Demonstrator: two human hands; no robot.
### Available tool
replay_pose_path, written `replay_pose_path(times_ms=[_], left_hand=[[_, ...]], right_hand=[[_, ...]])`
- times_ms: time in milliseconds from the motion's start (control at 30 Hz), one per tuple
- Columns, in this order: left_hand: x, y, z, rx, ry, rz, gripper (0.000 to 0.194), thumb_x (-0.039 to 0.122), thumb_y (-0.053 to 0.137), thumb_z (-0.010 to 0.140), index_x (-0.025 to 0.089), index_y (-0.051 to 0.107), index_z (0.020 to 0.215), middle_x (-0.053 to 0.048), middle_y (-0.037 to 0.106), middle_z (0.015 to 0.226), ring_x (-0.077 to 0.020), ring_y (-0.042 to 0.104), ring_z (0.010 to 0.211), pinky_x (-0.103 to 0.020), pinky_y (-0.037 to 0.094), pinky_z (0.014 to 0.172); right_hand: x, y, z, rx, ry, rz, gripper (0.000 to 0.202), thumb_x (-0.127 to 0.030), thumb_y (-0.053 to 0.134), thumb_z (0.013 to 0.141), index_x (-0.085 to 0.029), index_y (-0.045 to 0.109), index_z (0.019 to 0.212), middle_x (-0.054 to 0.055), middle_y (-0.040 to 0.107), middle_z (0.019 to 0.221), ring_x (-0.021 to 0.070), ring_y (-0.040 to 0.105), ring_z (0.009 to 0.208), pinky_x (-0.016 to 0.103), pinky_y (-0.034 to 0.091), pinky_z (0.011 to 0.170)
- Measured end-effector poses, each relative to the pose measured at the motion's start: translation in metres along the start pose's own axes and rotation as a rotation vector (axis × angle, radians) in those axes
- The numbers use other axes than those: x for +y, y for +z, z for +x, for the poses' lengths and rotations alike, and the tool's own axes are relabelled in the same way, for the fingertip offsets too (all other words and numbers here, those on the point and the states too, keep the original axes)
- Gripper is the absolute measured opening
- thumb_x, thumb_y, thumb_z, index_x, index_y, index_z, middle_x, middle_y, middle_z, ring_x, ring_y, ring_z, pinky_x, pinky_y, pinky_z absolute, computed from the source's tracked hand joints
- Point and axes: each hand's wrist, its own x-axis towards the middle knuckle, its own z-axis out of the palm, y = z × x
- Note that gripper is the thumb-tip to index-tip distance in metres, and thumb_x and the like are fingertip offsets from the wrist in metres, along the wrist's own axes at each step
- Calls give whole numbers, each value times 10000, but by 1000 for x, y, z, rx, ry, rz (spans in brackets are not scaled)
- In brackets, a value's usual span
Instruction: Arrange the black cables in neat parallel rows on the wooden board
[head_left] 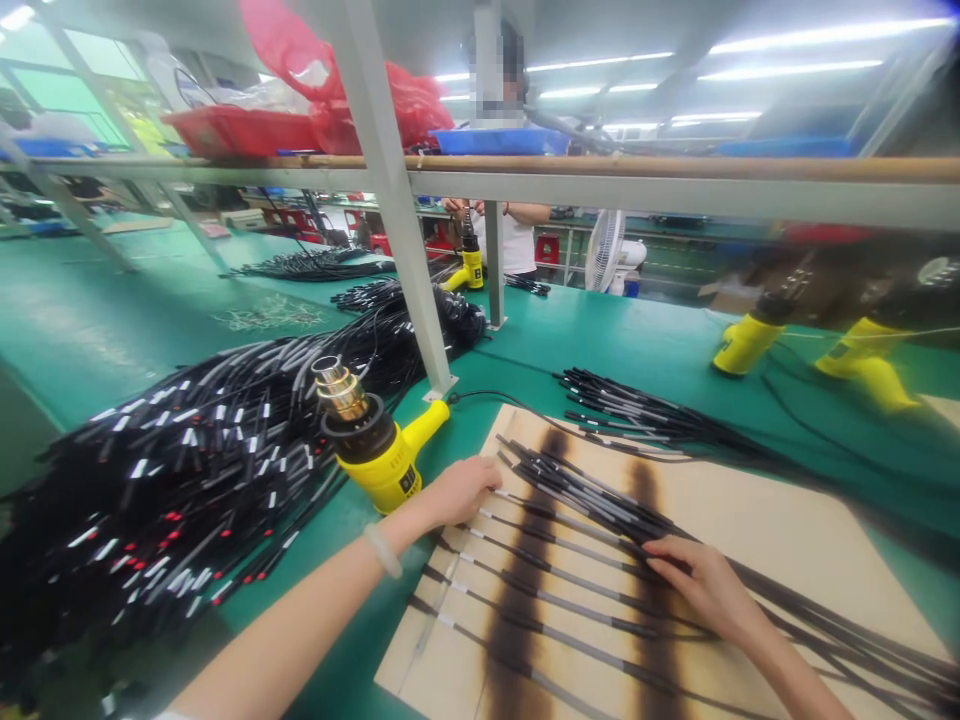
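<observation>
My left hand (469, 490) is closed in a pinch at the tip of a thin black cable (555, 520) near the board's left edge. My right hand (697, 580) pinches a cable farther along, thumb and fingers together beside a loose bundle of black cables (592, 495). Several single cables with white and grey sleeves lie side by side across a wooden board (772, 510) marked by two dark scorched bands. A yellow heat gun (379, 465) stands nozzle up just beyond my left forearm.
A large heap of black cables (247, 430) covers the left side of the green table (517, 360). Another cable bundle (645, 410) lies behind the board. A shelf post (401, 220) rises near the heat gun. More yellow heat guns (746, 345) stand at right. Opposite, a person (521, 245) works.
</observation>
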Motion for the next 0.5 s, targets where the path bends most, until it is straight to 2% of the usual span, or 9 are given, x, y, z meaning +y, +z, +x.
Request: replay_pose_path(times_ms=[233,500], left_hand=[[-1,-1,0,-18,23,-72,260,123,391,806,186,613,926,-45,548,924,-155,498,910,-241,385,785],[-10,-3,-1,-12,-37,-4,299,86,393,774,197,621,934,-50,522,882,-158,501,879,-245,392,764]], right_hand=[[-1,7,-2,-5,22,-13,378,-473,447,797,-194,660,938,56,619,1018,195,572,977,322,439,893],[-12,15,1,1,-85,-85,378,-455,392,839,-202,646,961,63,621,1005,191,586,939,315,458,856]])
